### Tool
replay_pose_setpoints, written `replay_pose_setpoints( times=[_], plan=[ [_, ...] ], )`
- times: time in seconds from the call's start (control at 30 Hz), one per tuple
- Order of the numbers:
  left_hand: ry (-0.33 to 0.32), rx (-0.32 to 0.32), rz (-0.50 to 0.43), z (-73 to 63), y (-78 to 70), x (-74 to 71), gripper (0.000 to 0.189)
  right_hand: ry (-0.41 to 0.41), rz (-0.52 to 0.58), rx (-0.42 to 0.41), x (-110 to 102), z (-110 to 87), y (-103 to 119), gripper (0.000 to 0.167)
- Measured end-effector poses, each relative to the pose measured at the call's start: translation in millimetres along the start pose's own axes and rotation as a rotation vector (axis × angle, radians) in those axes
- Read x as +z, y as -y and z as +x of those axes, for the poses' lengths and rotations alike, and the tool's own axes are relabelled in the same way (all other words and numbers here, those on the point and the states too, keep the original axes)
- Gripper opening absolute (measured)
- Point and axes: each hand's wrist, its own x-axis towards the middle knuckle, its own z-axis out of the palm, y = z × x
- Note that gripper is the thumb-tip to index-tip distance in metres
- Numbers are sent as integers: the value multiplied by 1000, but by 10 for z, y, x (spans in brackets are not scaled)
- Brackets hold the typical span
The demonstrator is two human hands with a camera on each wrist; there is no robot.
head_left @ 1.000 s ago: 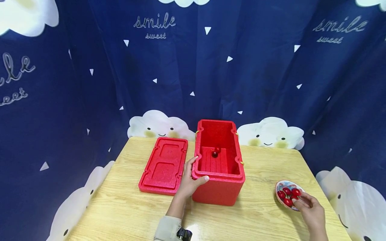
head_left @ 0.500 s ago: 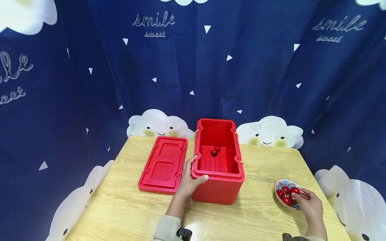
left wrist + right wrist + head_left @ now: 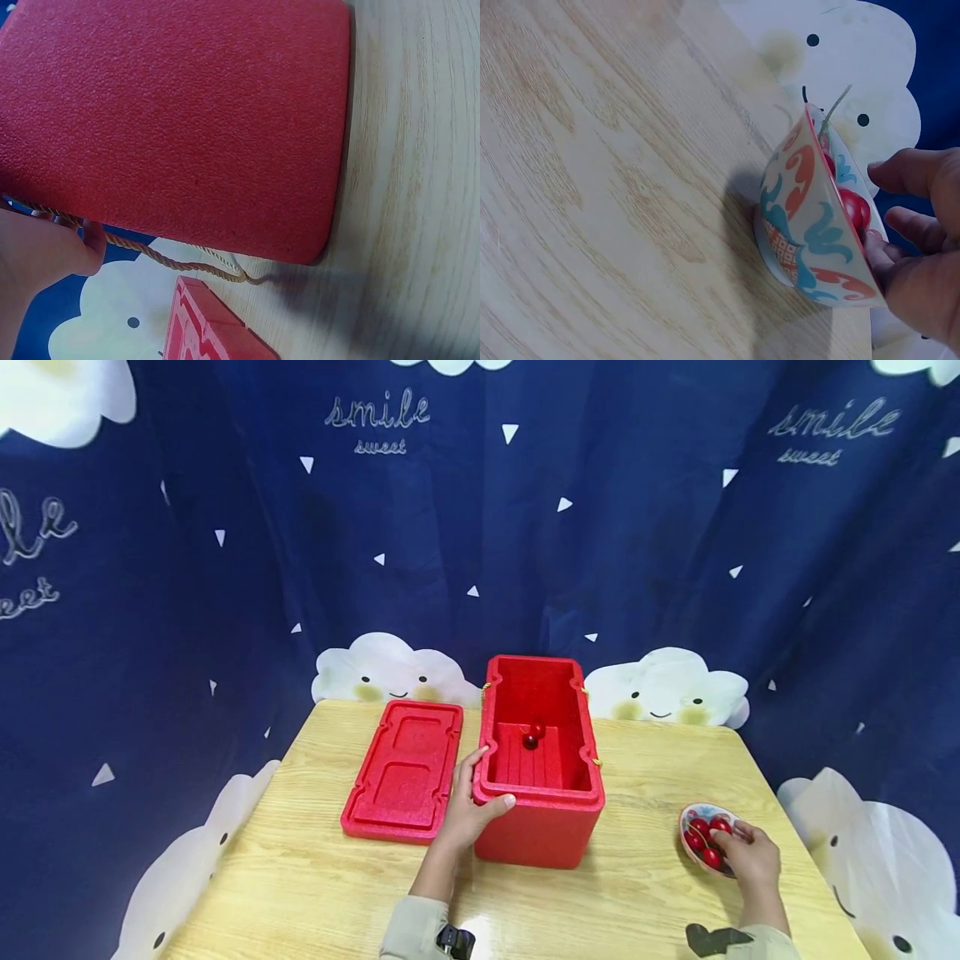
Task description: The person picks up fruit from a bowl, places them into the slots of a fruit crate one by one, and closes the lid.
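My left hand (image 3: pixel 467 814) grips the near left corner of a red foam box (image 3: pixel 536 831), thumb across the front and fingers along the left rim. The left wrist view has the box wall (image 3: pixel 180 127) large, a twisted gold cord (image 3: pixel 165 259) beside that hand. Inside the open box lie two dark red cherries (image 3: pixel 530 742). On the right, my right hand (image 3: pixel 753 860) reaches into a small patterned bowl (image 3: pixel 802 225) of several cherries. In the right wrist view its thumb is at a cherry (image 3: pixel 855 208), the other fingers spread apart from it.
The red lid (image 3: pixel 405 772) lies flat left of the box on the wooden table (image 3: pixel 645 902). A dark blue curtain with clouds (image 3: pixel 420 527) hangs behind and along both sides. The bowl stands near the table's right edge.
My right hand has shifted left over the bowl, its thumb among the cherries. My left hand keeps its hold on the box corner. The view has drifted slightly.
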Motion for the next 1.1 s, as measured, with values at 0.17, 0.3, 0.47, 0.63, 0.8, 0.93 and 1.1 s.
replay_pose_setpoints(
  times=[0.17, 0.3, 0.47, 0.63, 0.8, 0.93, 1.1],
  plan=[
    [8, 1, -30, 3, -3, 4, 81, 36, -67, 20, -3, -36, 86, 57],
    [11, 6, -29, 5, -4, 10, 82, 22, -104, 10, 20, -20, 90, 52],
    [4, 3, -29, 6, 6, 16, 81, -5, -147, -22, 61, 29, 54, 46],
    [-7, -12, -15, -6, -5, 7, 81, -28, -173, -61, 111, 62, 41, 43],
    [-3, -10, -22, -16, -4, 3, 81, -38, -205, -79, 137, 75, 54, 43],
    [-13, 15, -39, -11, 16, 6, 81, -49, -201, -87, 151, 65, 78, 41],
    [-8, 28, -23, -11, 9, 17, 81, -54, -185, -82, 141, 29, 118, 39]
  ],
)
